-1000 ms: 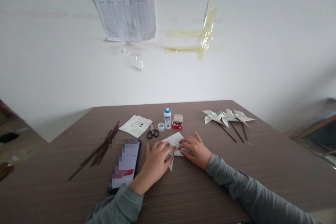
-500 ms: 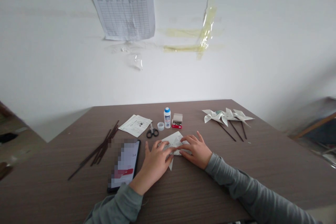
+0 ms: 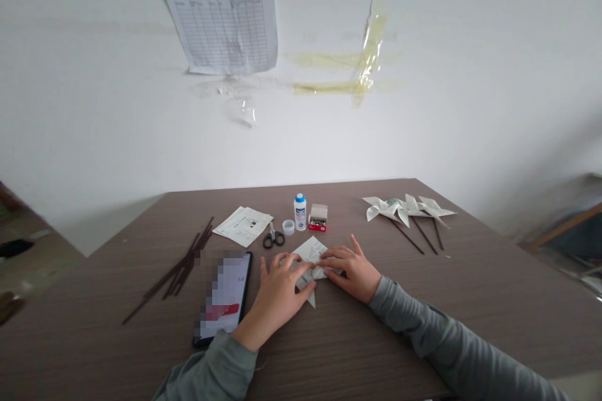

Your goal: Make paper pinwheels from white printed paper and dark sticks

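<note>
A sheet of folded paper (image 3: 308, 249) with print on it lies on the table between my hands, one pointed corner sticking out toward me. My left hand (image 3: 281, 285) holds its left side, with the thumb set apart from the curved fingers. From the right, my right hand (image 3: 350, 268) holds the paper near its middle with bent fingers, the index fingertip close to my left fingertips. The fingertips partly cover the folds. Just beyond the paper stand a white glue bottle (image 3: 300, 214) with a blue cap and a small red box of metal pins (image 3: 318, 219).
Black-handled scissors (image 3: 273, 238), a small clear cap (image 3: 288, 227) and printed paper squares (image 3: 242, 225) lie behind my left hand. A phone (image 3: 223, 297) and brown sticks (image 3: 181, 263) are at left. Several paper pinwheels (image 3: 407, 208) on sticks lie at the back right, before the wall.
The paper's near pointed corner has swung slightly to the right. My left thumb has moved a little away from the fingers; my right hand stays nearly in place.
</note>
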Motion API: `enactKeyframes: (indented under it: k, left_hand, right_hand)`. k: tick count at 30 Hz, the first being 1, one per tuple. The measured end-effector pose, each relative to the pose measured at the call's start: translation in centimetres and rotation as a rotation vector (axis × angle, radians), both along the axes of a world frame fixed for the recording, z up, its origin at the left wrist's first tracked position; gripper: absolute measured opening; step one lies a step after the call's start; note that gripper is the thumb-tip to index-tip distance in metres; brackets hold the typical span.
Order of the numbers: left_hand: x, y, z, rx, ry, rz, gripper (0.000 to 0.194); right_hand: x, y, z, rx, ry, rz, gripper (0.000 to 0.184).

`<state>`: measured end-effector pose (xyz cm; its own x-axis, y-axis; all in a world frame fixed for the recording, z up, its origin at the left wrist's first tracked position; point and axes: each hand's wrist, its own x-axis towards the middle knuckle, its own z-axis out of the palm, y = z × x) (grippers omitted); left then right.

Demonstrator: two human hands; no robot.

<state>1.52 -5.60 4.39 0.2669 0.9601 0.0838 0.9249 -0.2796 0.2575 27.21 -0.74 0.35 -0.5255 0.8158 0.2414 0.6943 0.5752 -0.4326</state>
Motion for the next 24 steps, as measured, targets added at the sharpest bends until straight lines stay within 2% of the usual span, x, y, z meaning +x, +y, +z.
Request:
enactKeyframes:
  k: [6,14,24]
  left_hand:
    - [-0.2,0.4,-0.1,0.021,-0.009,0.005,0.038]
    - [-0.3,0.3,-0.3,0.032,0.0,0.001,0.049]
    - [-0.3,0.0,0.6,0.047,0.019,-0.019,0.04]
  right_hand:
    - [0.1,-0.1,0.8,-0.038,-0.036,-0.034,0.036]
    - [-0.8,0.2,-1.5,0.051,-0.07,-0.075,0.031]
    - [-0.3,-0.3,-0.2,0.041,-0.041,-0.035,0.034]
